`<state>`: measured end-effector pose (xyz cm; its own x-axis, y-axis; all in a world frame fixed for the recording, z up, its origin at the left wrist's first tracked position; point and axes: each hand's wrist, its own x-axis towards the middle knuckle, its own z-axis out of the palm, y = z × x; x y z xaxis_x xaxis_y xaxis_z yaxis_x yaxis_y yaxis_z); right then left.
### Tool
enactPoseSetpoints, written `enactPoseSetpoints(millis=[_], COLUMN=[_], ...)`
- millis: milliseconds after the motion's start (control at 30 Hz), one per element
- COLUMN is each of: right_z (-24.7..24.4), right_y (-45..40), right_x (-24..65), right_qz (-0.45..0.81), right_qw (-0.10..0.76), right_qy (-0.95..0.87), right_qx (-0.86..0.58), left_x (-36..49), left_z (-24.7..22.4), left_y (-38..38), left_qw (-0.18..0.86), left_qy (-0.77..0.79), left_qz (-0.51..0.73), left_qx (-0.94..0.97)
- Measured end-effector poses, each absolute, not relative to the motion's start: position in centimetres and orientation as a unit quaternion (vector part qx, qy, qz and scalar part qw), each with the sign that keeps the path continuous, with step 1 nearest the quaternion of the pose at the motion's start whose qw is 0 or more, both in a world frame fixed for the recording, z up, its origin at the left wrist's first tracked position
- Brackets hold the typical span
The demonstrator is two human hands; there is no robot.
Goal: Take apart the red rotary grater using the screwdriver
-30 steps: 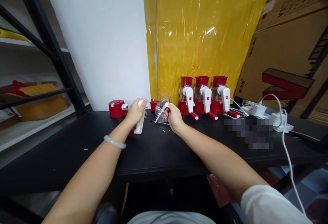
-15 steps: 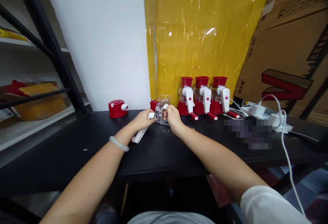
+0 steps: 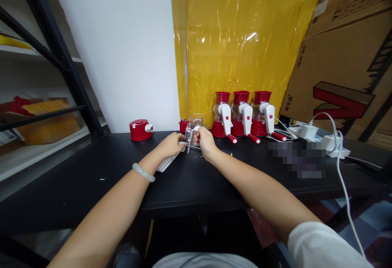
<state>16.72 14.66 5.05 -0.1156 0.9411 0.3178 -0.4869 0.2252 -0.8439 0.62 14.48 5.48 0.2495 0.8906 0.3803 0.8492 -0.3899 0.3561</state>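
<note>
- My right hand (image 3: 207,144) is pinching a thin pale piece (image 3: 191,140) between thumb and fingers; it stands nearly edge-on to me, tilted a little.
- My left hand (image 3: 171,145) is closed over a white crank arm (image 3: 169,162), which slants down toward me beneath my palm, its upper end by my fingertips.
- The pale piece is just in front of a clear plastic body (image 3: 196,117), partly hiding it; whether the two touch, I cannot tell.
- Close behind and left of that body sits a small red part (image 3: 183,126).
- Below my right fingers, small slivers (image 3: 199,156) lie on the black table (image 3: 190,190).
- Beyond my left hand, well apart from it, rests a red base (image 3: 139,130) with a white fitting (image 3: 148,128) on its side.
- To the right of the clear body, three red-and-white grinders stand upright in a row, the nearest one (image 3: 223,112) just past my right hand, cranks hanging down.
- Farther right are white plugs (image 3: 309,130) and a cable (image 3: 342,178).
- Behind everything: a white panel (image 3: 122,47), yellow sheeting (image 3: 239,35) and a cardboard box (image 3: 337,63).
</note>
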Motion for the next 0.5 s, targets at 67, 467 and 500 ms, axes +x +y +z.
enactPoseSetpoints(millis=[67, 467, 500], right_z=[5.0, 5.1, 5.2], right_y=[14.9, 14.8, 14.7], right_x=[16.7, 16.8, 16.8], right_qz=[0.576, 0.591, 0.585], right_qw=[0.629, 0.645, 0.639], right_qy=[-0.470, -0.451, -0.461], right_qx=[-0.229, -0.178, -0.192], left_x=[1.1, 0.3, -1.2], left_z=[6.3, 8.7, 9.4], left_y=[14.0, 12.8, 13.5], left_qw=[0.039, -0.022, -0.050], left_qy=[0.502, 0.530, 0.592], left_qz=[0.350, 0.317, 0.314], left_qx=[0.790, 0.786, 0.741])
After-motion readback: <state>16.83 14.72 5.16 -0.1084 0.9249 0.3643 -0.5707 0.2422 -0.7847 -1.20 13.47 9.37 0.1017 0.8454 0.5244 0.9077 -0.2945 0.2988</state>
